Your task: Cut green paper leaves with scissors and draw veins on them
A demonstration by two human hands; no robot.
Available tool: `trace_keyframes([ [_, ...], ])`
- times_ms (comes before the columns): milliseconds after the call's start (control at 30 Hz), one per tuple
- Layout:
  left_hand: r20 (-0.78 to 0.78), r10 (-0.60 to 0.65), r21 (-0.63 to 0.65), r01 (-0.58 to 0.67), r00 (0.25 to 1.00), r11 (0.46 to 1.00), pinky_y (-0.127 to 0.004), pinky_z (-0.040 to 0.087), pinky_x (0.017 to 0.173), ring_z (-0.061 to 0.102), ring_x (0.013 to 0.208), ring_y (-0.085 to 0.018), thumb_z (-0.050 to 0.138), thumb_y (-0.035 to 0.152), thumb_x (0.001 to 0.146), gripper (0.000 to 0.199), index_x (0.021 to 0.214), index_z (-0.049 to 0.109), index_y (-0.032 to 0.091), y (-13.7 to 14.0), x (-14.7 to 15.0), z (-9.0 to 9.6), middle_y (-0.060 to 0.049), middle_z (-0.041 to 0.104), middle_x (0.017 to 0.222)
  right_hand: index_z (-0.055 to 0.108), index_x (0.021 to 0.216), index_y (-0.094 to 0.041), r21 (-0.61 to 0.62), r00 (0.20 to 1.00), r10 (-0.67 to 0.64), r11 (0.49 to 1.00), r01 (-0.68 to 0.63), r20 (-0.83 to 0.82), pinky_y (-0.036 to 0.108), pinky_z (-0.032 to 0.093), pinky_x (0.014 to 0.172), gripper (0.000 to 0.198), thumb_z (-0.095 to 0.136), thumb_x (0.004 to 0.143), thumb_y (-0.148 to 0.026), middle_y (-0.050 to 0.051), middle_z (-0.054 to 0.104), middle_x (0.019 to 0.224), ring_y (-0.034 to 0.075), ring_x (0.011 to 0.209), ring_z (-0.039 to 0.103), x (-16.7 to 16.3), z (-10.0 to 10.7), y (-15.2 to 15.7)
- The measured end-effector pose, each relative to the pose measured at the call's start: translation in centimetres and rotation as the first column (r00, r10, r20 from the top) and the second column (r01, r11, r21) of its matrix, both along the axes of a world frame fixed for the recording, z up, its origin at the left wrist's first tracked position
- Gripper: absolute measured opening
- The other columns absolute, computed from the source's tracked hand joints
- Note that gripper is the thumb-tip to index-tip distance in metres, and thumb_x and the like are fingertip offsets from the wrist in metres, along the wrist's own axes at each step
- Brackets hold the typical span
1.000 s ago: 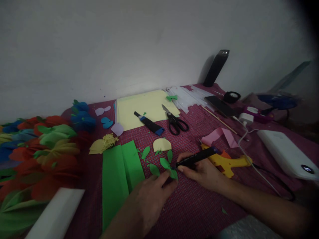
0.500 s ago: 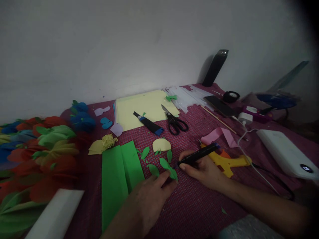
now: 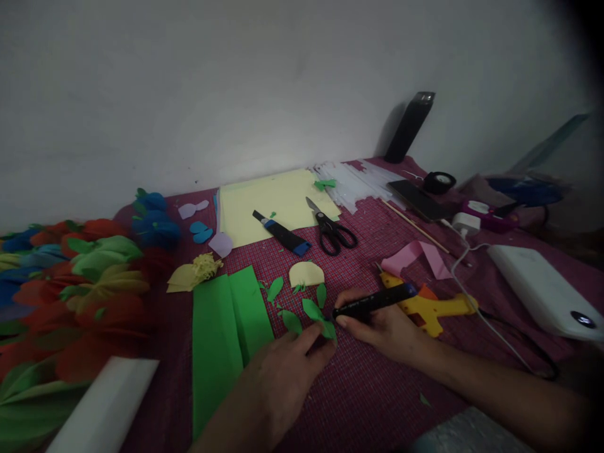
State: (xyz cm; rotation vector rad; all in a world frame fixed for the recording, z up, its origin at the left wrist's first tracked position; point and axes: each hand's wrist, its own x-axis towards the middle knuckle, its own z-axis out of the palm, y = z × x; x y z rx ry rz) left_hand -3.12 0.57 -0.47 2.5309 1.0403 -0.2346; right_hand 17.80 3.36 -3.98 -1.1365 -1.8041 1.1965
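My right hand (image 3: 389,330) is closed around a black marker (image 3: 375,302) with a bluish end, its other end pointing left. The marker's left end is close to a green paper leaf (image 3: 312,309), which the thumb and fingers of my left hand (image 3: 283,377) pinch just above the cloth. Part of that leaf is hidden by my fingers. Around it lie a loose green leaf cutout (image 3: 292,322), a smaller leaf (image 3: 321,295), another leaf (image 3: 275,289) and a pale yellow rounded paper piece (image 3: 306,274). Green paper sheets (image 3: 214,352) lie beside my left wrist.
Behind are scissors (image 3: 333,229), a box cutter (image 3: 283,234) and cream paper sheets (image 3: 245,195). On the right lie a yellow glue gun (image 3: 438,306), a white power bank (image 3: 538,286) with a cable, and a phone (image 3: 418,200). Colourful paper flowers (image 3: 104,283) fill the left.
The marker in my right hand has shifted slightly left and down, tilting flatter, its left end closer to the leaf. My left hand stays nearly still.
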Motion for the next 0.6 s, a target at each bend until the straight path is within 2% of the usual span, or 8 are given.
trace_keyframes([
  [167, 0.04, 0.011, -0.019, -0.01, 0.999, 1.0, -0.042, 0.052, 0.083, 0.059, 0.102, -0.026, 0.04, -0.001, 0.081, 0.056, 0.13, 0.047, 0.024, -0.1, -0.1, 0.1, -0.009, 0.046, 0.136, 0.057, 0.091, -0.022, 0.0, 1.0, 0.002, 1.0, -0.002, -0.011, 0.028, 0.051, 0.07, 0.01, 0.057, 0.082, -0.021, 0.0, 0.06, 0.08, 0.016, 0.076, 0.058, 0.0, -0.4, 0.0],
  [300, 0.029, 0.017, -0.015, -0.016, 0.999, 1.0, -0.04, 0.051, 0.084, 0.059, 0.102, -0.025, 0.038, -0.003, 0.081, 0.057, 0.13, 0.047, 0.025, -0.1, -0.2, -0.2, -0.007, 0.048, 0.135, 0.057, 0.093, -0.022, -0.016, 0.998, -0.04, 0.999, 0.039, -0.048, 0.029, 0.051, 0.074, 0.011, 0.058, 0.082, -0.025, 0.0, 0.06, 0.083, 0.017, 0.08, 0.059, 0.1, -0.3, 0.1],
  [467, 0.034, 0.016, -0.014, -0.016, 0.999, 1.0, -0.04, 0.05, 0.086, 0.059, 0.103, -0.025, 0.042, -0.001, 0.081, 0.058, 0.132, 0.045, 0.027, -0.1, -0.2, -0.5, -0.007, 0.045, 0.139, 0.056, 0.092, -0.022, -0.055, 0.991, -0.102, 0.994, 0.097, -0.092, 0.027, 0.05, 0.065, 0.009, 0.056, 0.084, -0.027, 0.0, 0.057, 0.075, 0.015, 0.07, 0.056, 0.2, 0.5, 0.0],
  [600, 0.021, 0.031, -0.053, -0.03, 0.999, 0.998, -0.041, 0.05, 0.088, 0.058, 0.106, -0.026, 0.044, 0.0, 0.082, 0.054, 0.13, 0.048, 0.026, 0.0, 0.0, 0.0, -0.008, 0.045, 0.139, 0.056, 0.097, -0.022, -0.084, 0.991, -0.056, 0.995, 0.046, -0.119, 0.025, 0.05, 0.066, 0.014, 0.057, 0.083, -0.025, 0.0, 0.057, 0.08, 0.014, 0.072, 0.055, 0.2, 0.5, -0.2],
])
